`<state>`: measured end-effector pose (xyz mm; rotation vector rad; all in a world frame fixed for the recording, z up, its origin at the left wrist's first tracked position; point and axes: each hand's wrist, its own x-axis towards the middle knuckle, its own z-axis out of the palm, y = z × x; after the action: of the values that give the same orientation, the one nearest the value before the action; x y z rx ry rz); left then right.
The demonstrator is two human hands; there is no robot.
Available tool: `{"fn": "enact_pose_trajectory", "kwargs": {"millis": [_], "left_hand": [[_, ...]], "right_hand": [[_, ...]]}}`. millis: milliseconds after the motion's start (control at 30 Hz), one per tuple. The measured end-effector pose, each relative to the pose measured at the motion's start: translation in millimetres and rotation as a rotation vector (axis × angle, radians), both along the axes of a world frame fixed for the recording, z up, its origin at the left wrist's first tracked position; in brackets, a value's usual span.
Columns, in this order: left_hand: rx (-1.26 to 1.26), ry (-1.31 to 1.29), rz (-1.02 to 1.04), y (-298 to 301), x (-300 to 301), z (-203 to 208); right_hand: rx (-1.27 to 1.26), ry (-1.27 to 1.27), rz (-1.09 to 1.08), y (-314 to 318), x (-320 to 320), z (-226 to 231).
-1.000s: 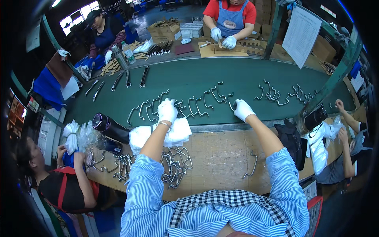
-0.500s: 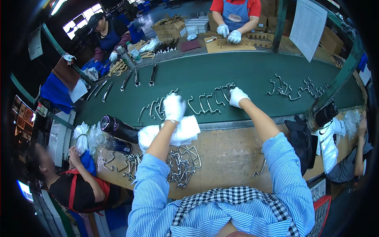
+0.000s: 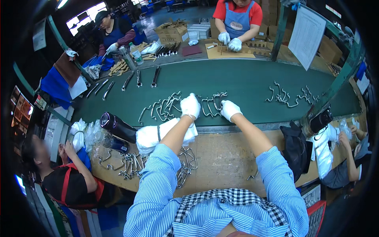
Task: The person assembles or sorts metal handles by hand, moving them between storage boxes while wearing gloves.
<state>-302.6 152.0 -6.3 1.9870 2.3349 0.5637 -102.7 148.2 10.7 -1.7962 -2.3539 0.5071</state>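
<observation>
A row of shiny bent metal rods [image 3: 210,107] lies on the green belt in front of me. My left hand [image 3: 190,106], in a white glove, is closed among them; a rod shows by its fingertips, though the fingers partly hide it. To its right, my gloved right hand [image 3: 230,110] is closed at the near end of the rightmost rod in this row. Left of my left hand, more of these rods [image 3: 160,108] lie close together, some overlapping.
On the near wooden table [image 3: 221,158] lie a tangled heap of bent rods [image 3: 132,164], a white cloth bundle [image 3: 152,136], a dark flask [image 3: 116,127] and a black bag [image 3: 294,148]. Further rods [image 3: 284,94] lie right on the belt. Co-workers sit around; a green post [image 3: 335,83] stands right.
My left hand has moved right, off the left rods. My right hand has come left and nearer me. The rods between my hands now stand closer together.
</observation>
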Motion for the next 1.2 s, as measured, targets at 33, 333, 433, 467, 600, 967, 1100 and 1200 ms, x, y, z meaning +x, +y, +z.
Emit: {"fn": "enact_pose_trajectory", "kwargs": {"millis": [33, 333, 433, 467, 600, 967, 1100, 1200], "left_hand": [[0.049, -0.146, -0.027, -6, 9, 2], [-0.045, -0.308, 0.075, -17, 36, -35], [0.012, -0.305, 0.013, -19, 41, -33], [0.005, -0.305, 0.009, -22, 45, -32], [0.059, -0.356, -0.009, -30, 55, -23], [-0.345, -2.243, -0.048, -116, 75, -63], [-0.452, -2.319, -0.216, -168, 77, -55], [-0.561, -2.438, -0.241, -206, 77, -52]], "right_hand": [[0.010, -0.009, 0.015, 1, 0, -1], [-0.078, 0.111, 0.046, -23, -2, -11], [0.003, 0.071, -0.006, -32, -1, -14], [0.019, 0.055, -0.057, -33, -1, -15], [0.053, 0.044, -0.135, -44, 10, -11], [-0.484, 1.135, -0.298, -147, 49, -4], [-0.419, 1.026, -0.267, -200, 54, 6], [-0.260, 0.766, -0.153, -231, 59, -3]]}}
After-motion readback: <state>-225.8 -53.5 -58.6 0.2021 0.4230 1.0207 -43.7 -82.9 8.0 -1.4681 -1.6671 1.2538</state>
